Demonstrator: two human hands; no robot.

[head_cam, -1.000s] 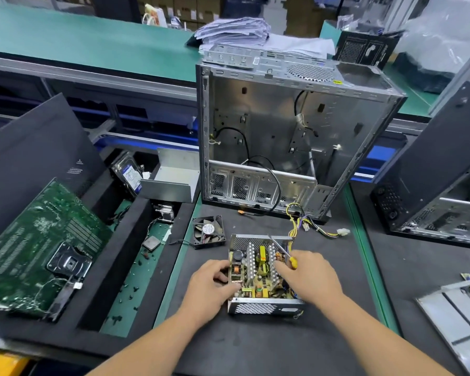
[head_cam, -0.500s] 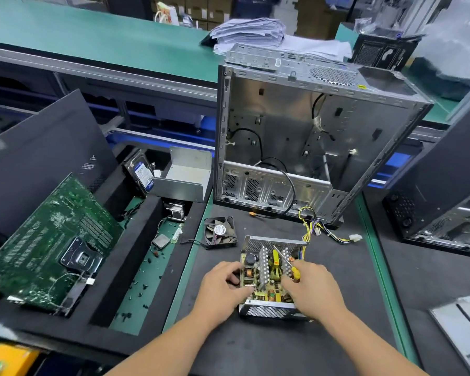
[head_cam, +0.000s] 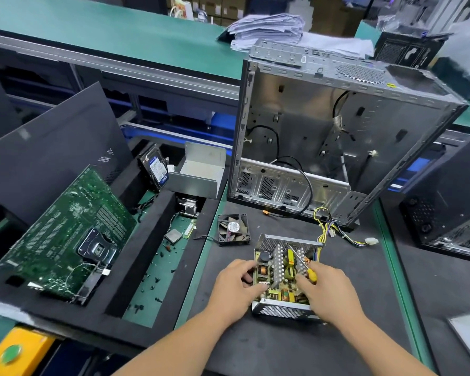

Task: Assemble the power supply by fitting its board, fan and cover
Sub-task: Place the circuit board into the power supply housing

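Fingers of both hands seat the board (head_cam: 281,270) in its case (head_cam: 280,310).
Left hand (head_cam: 235,287) grips the case edge, steadying it; right hand (head_cam: 327,291) holds a screwdriver (head_cam: 305,267). Fan (head_cam: 234,229) waits far-left.

Left hand (head_cam: 235,287): forearm reaching forward, fingers curled, gripping the power supply (head_cam: 284,278).
Right hand (head_cam: 329,293): forearm reaching forward, fingers curled around a screwdriver (head_cam: 307,268).

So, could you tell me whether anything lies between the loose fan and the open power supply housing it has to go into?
Nothing visible does. The fan lies flat on the black mat, just beyond and left of the power supply housing, and the strip of mat between them looks bare. Its thin lead trails off to the left, away from the housing.
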